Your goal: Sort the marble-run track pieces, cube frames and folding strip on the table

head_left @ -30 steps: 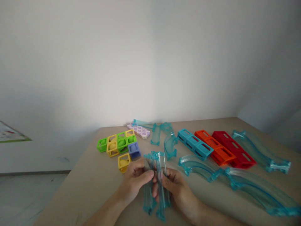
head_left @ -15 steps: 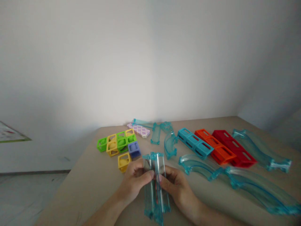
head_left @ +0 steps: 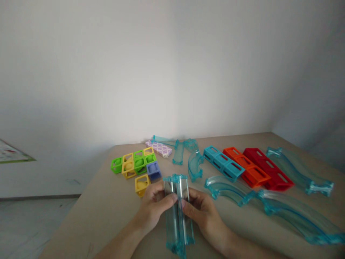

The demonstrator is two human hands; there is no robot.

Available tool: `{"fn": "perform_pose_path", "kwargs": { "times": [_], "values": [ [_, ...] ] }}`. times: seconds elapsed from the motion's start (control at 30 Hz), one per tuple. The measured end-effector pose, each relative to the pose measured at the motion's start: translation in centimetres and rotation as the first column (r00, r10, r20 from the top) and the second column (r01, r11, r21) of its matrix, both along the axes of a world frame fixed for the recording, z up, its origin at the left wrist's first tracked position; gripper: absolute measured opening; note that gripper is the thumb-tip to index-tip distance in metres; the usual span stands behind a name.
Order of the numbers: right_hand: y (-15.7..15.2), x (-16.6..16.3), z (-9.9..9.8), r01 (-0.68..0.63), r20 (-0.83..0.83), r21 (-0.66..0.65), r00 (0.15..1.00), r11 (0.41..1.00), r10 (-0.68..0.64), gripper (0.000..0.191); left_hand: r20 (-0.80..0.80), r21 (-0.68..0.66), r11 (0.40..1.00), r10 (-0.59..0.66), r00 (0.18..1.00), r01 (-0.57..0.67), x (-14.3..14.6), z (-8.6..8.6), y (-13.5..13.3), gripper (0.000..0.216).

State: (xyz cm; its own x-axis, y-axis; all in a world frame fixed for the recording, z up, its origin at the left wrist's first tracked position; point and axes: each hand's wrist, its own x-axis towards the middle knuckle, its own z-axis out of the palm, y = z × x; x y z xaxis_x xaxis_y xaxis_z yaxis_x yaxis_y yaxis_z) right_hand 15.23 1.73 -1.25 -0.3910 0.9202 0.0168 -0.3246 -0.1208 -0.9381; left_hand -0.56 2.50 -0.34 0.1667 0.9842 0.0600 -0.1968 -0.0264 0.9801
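Two straight, clear teal track pieces stand lengthwise side by side at the front middle of the table. My left hand [head_left: 155, 205] is closed on the left track piece [head_left: 170, 225], its thumb lying across the inner edge. My right hand [head_left: 202, 211] grips the right track piece [head_left: 186, 223], thumb on the channel near the shared edge. The long inner edges meet or nearly meet; whether they are joined I cannot tell. Most fingers are hidden behind the pieces. Just beyond my left hand sits a yellow cube frame [head_left: 142, 184].
Green, yellow and blue-violet cube frames [head_left: 139, 162] cluster at the left. Behind lies a purple-patterned box [head_left: 161, 148]. Teal [head_left: 223, 162], orange [head_left: 246, 167] and red blocks [head_left: 266, 168] stand to the right. Curved clear tracks [head_left: 299, 216] stretch along the right front.
The lower ends of the two track pieces have drawn closer together, narrowing the gap between them. Both hands keep their grip in nearly the same place.
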Motion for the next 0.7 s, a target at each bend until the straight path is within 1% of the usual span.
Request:
{"fn": "perform_pose_path", "kwargs": {
  "times": [0.1, 0.17, 0.23, 0.3, 0.4, 0.5, 0.57, 0.63, 0.7],
  "values": [
    [0.1, 0.0, -0.2, 0.001, -0.007, -0.010, 1.000, 1.000, -0.001, 0.039, 0.095, -0.045, 0.997, -0.061, 0.994, 0.065, -0.1, -0.2, 0.0, 0.017],
    [0.1, 0.1, -0.6, 0.002, 0.005, -0.007, 1.000, 1.000, -0.002, 0.041, 0.174, -0.046, 0.991, -0.115, 0.978, 0.125, -0.1, -0.1, 0.0, 0.017],
    [0.1, 0.1, -0.9, 0.000, 0.029, 0.008, 1.000, 1.000, 0.000, 0.043, 0.249, -0.033, 0.987, -0.142, 0.958, 0.154, 0.0, 0.2, 0.0, 0.018],
    [0.1, 0.1, -1.3, -0.006, 0.054, 0.021, 0.999, 1.000, 0.005, 0.044, 0.321, -0.012, 0.989, -0.134, 0.938, 0.146, 0.1, 0.5, 0.1, 0.019],
    [0.1, 0.1, -1.6, -0.026, 0.054, 0.034, 0.998, 0.999, 0.024, 0.045, 0.400, 0.013, 0.996, -0.084, 0.913, 0.086, 0.2, 0.7, 0.2, 0.020],
    [0.1, 0.1, -1.5, -0.042, 0.060, 0.060, 0.997, 0.997, 0.038, 0.044, 0.384, 0.011, 0.998, -0.056, 0.922, 0.056, 0.1, 0.7, 0.3, 0.039],
    [0.0, 0.1, -1.3, -0.046, 0.080, 0.101, 0.996, 0.994, 0.038, 0.044, 0.334, 0.017, 0.997, -0.078, 0.939, 0.076, 0.0, 0.6, 0.3, 0.053],
    [-0.1, 0.2, -1.0, -0.038, 0.097, 0.164, 0.995, 0.986, 0.023, 0.044, 0.286, 0.045, 0.991, -0.133, 0.949, 0.125, -0.2, 0.5, 0.0, 0.057],
    [-0.3, 0.2, -1.0, -0.026, 0.104, 0.226, 0.995, 0.974, 0.002, 0.041, 0.244, 0.090, 0.980, -0.196, 0.950, 0.179, -0.5, 0.6, -0.4, 0.055]
  ]
}}
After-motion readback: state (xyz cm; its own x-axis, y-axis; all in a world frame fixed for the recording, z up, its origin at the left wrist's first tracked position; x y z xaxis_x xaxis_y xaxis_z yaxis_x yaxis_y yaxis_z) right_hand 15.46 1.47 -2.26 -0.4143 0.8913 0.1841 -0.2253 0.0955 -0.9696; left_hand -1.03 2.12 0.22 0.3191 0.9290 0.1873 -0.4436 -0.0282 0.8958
